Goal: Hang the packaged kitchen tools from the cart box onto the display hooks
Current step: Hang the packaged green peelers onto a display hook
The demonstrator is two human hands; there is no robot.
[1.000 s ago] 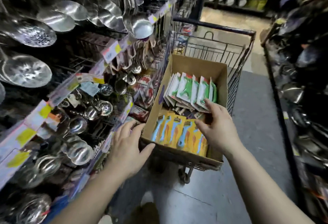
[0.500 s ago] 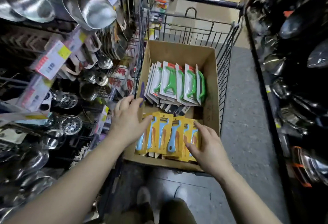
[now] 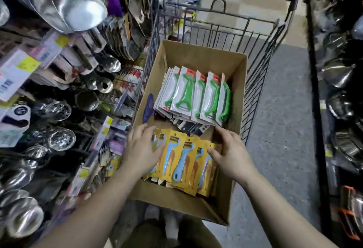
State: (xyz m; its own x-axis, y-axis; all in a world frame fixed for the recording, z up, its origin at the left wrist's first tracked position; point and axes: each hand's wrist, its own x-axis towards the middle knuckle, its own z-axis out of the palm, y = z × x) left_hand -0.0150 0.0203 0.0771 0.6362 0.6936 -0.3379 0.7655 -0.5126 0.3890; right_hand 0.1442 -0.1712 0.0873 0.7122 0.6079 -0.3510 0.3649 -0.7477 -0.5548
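The yellow peeler packs lie fanned at the near end of the cardboard box in the cart. They are flanked by the left hand and right hand, fingers spread flat upon them, apparently nothing yet gripped. If too many are gathered, slippery cards could be spilled or dropped.

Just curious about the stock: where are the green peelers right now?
The green peelers stand in a row at the far end of the cardboard box in the cart, beyond the yellow packs both hands are on.
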